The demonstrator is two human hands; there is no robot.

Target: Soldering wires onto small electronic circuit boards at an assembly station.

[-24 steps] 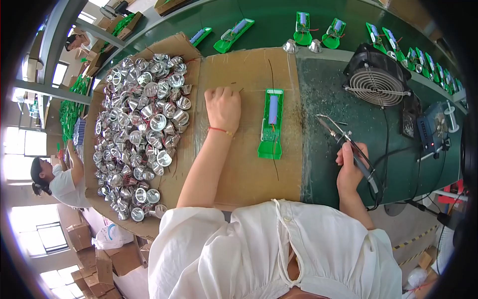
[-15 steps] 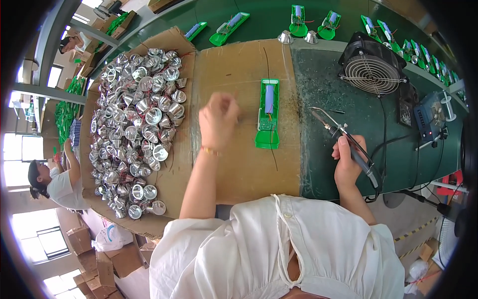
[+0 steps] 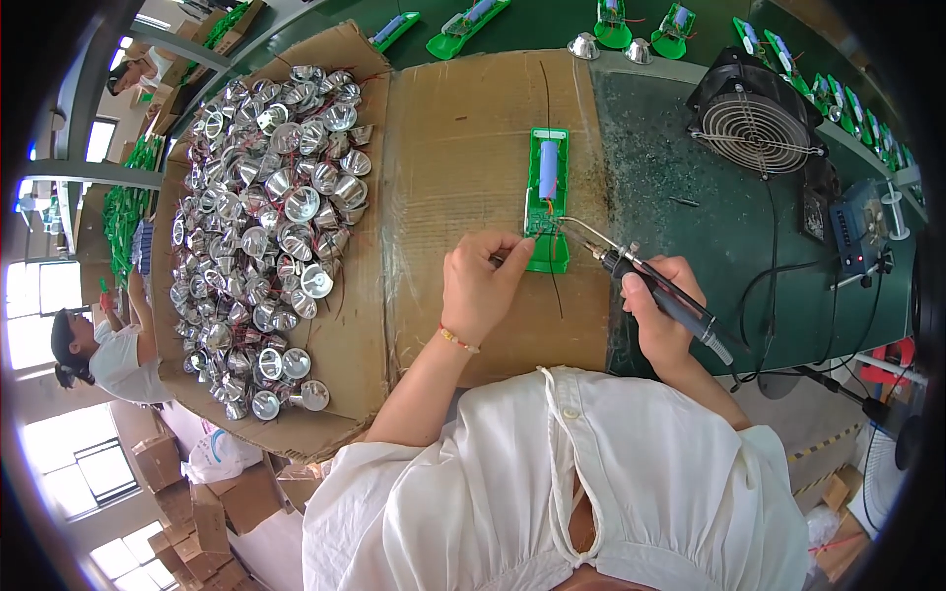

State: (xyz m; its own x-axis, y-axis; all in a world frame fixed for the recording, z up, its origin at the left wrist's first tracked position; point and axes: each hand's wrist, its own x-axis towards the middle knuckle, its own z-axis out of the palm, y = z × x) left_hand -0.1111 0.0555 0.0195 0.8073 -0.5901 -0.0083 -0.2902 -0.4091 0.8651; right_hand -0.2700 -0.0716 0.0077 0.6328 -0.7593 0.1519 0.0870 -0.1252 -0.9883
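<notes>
A narrow green case is laid lengthwise on a flat cardboard sheet on the green bench, and from this case all clock positions are counted. A bluish battery is seated in its twelve o'clock half, with a small circuit board set below. Thin dark wires are run out past both ends, at twelve and six.

The left hand is held between seven and eight o'clock, thumb and forefinger tips together at the case's left edge; whether anything thin is pinched cannot be told. By the right hand, between four and five o'clock, a soldering iron is held, fingers clamped around the handle. The iron's tip is pointed toward ten o'clock, at the circuit board; whether contact is made cannot be told.

Around nine o'clock, a cardboard box is heaped with silver cups. Between two and three, a black fan is stood; just past three, a blue box is placed. Other green cases are spread along the far side.
</notes>
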